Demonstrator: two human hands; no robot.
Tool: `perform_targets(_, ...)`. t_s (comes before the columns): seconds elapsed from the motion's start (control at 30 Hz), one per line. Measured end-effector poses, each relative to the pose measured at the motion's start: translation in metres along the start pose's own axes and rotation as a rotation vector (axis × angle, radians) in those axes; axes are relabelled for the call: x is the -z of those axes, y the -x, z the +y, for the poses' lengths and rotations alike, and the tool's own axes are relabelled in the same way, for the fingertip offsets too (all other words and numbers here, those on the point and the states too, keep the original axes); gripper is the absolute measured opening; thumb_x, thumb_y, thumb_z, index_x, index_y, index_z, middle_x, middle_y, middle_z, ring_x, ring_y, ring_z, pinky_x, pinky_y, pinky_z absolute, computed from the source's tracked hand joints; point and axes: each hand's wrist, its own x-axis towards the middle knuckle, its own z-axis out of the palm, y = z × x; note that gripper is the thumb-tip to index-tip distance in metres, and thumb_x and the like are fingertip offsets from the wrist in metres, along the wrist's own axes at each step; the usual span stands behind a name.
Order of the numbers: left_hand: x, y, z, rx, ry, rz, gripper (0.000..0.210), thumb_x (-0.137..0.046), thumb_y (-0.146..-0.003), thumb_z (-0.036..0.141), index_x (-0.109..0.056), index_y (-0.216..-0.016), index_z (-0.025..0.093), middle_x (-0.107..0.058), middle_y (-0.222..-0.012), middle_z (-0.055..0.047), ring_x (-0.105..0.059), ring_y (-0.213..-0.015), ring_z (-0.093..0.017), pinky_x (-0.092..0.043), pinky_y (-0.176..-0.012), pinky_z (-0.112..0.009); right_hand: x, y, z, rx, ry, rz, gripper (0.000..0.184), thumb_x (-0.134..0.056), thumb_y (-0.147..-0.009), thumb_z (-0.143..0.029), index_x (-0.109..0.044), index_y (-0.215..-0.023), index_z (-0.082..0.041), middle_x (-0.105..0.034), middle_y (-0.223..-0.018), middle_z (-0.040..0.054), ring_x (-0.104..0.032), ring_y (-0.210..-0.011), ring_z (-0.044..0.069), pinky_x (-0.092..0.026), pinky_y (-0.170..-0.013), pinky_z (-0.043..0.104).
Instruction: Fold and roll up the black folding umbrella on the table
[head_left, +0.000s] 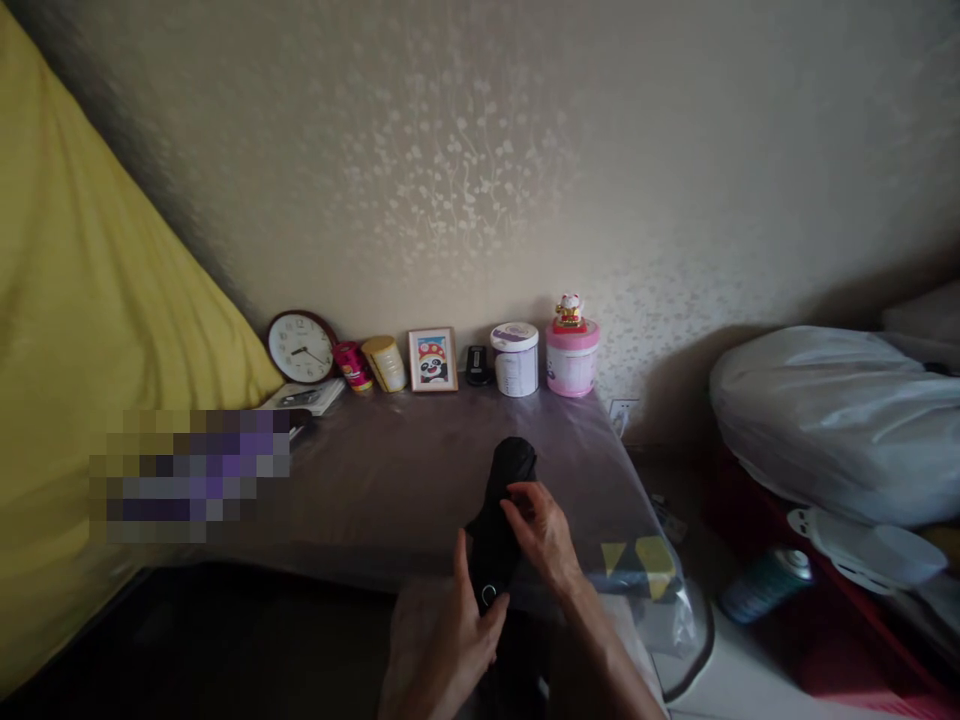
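A black folding umbrella (pixel 501 520), its cloth bundled around the shaft, is tilted over the table's front edge. A pale ring shows on its handle. My left hand (pixel 469 625) is closed around the handle end, with the thumb near the ring. Higher up, my right hand (pixel 541 530) has its thumb and fingers bent together in a pinch at the right side of the black cloth. What exactly lies between those fingertips is too dark to make out.
Along the table's (pixel 375 470) back stand a clock (pixel 301 347), two small tins, a framed panda picture (pixel 433 360), a white tub (pixel 515 360) and a pink tub (pixel 571 360) topped by a cat figurine. Yellow cloth (pixel 112 300) hangs left. A spray can (pixel 769 583) stands right.
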Motion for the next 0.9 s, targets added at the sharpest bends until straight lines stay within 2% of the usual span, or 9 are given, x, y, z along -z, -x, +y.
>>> perform_targets(0.07,-0.002,0.004,0.005,-0.107,-0.365,0.105,0.089,-0.057,-0.077,0.022,-0.001,-0.145,0.013,-0.066,-0.110,-0.015,-0.067,-0.082,-0.020,-0.044,-0.066,-0.024,-0.006,0.000,-0.007,0.034,0.136,-0.024,0.023,-0.057,-0.079,-0.033,-0.060,-0.098,-0.021,-0.060,-0.088,0.0036,-0.059,-0.078,0.017,-0.047,-0.072,0.029)
perform_targets(0.13,-0.005,0.008,0.011,-0.180,-0.692,0.167,0.086,-0.053,-0.079,0.018,0.003,-0.145,0.009,-0.059,-0.123,-0.018,-0.063,-0.100,-0.022,-0.044,-0.076,-0.026,-0.009,0.000,-0.012,0.049,0.261,-0.031,0.025,-0.058,-0.079,-0.034,-0.059,-0.100,-0.021,-0.059,-0.090,0.0037,-0.059,-0.080,0.018,-0.047,-0.071,0.029)
perform_targets(0.2,-0.006,0.012,0.017,-0.185,-0.910,0.169,0.082,-0.050,-0.081,0.019,0.002,-0.144,0.007,-0.060,-0.122,-0.019,-0.062,-0.101,-0.023,-0.044,-0.078,-0.027,-0.011,0.000,-0.015,0.073,0.368,-0.029,0.025,-0.059,-0.078,-0.035,-0.057,-0.099,-0.022,-0.059,-0.091,0.0037,-0.059,-0.084,0.020,-0.047,-0.070,0.029)
perform_targets(0.3,-0.007,0.015,0.025,-0.170,-1.108,0.147,0.077,-0.049,-0.084,0.024,-0.005,-0.144,0.005,-0.068,-0.106,-0.018,-0.064,-0.096,-0.024,-0.044,-0.079,-0.029,-0.014,-0.001,-0.017,0.108,0.492,-0.016,0.022,-0.061,-0.077,-0.035,-0.056,-0.094,-0.022,-0.060,-0.090,0.0035,-0.059,-0.085,0.021,-0.046,-0.068,0.028)
perform_targets(0.37,-0.007,0.016,0.030,-0.169,-1.151,0.126,0.076,-0.048,-0.084,0.025,-0.006,-0.143,0.004,-0.069,-0.101,-0.018,-0.065,-0.093,-0.024,-0.044,-0.077,-0.029,-0.016,-0.002,-0.018,0.120,0.542,-0.010,0.018,-0.060,-0.078,-0.033,-0.056,-0.091,-0.022,-0.060,-0.088,0.0033,-0.060,-0.083,0.020,-0.045,-0.067,0.028)
perform_targets(0.53,-0.005,0.015,0.032,-0.192,-1.106,0.123,0.075,-0.052,-0.081,0.020,-0.012,-0.144,0.010,-0.062,-0.119,-0.019,-0.065,-0.094,-0.023,-0.045,-0.074,-0.028,-0.019,-0.004,-0.018,0.155,0.591,0.017,0.007,-0.053,-0.082,-0.026,-0.057,-0.086,-0.021,-0.061,-0.084,0.0030,-0.059,-0.079,0.018,-0.042,-0.066,0.026)
perform_targets(0.67,-0.004,0.014,0.033,-0.203,-1.030,0.101,0.075,-0.049,-0.079,0.012,-0.013,-0.144,0.011,-0.065,-0.115,-0.016,-0.066,-0.092,-0.021,-0.044,-0.072,-0.026,-0.020,-0.005,-0.015,0.159,0.573,0.033,0.010,-0.047,-0.084,-0.021,-0.057,-0.080,-0.020,-0.061,-0.079,0.0026,-0.059,-0.075,0.016,-0.040,-0.066,0.024)
perform_targets(0.8,-0.002,0.016,0.037,-0.178,-0.995,0.100,0.072,-0.048,-0.079,0.011,-0.017,-0.143,0.007,-0.064,-0.116,-0.020,-0.065,-0.095,-0.023,-0.044,-0.074,-0.028,-0.019,-0.006,-0.011,0.109,0.454,0.023,0.014,-0.045,-0.085,-0.024,-0.056,-0.078,-0.020,-0.062,-0.078,0.0031,-0.059,-0.073,0.016,-0.040,-0.065,0.025)
perform_targets(0.9,-0.001,0.016,0.037,-0.174,-0.923,0.101,0.069,-0.047,-0.080,0.013,-0.020,-0.143,0.007,-0.067,-0.107,-0.019,-0.066,-0.089,-0.023,-0.045,-0.072,-0.028,-0.016,-0.008,-0.006,0.003,0.243,0.019,0.018,-0.045,-0.084,-0.033,-0.056,-0.076,-0.020,-0.062,-0.072,0.0021,-0.059,-0.066,0.017,-0.041,-0.062,0.026)
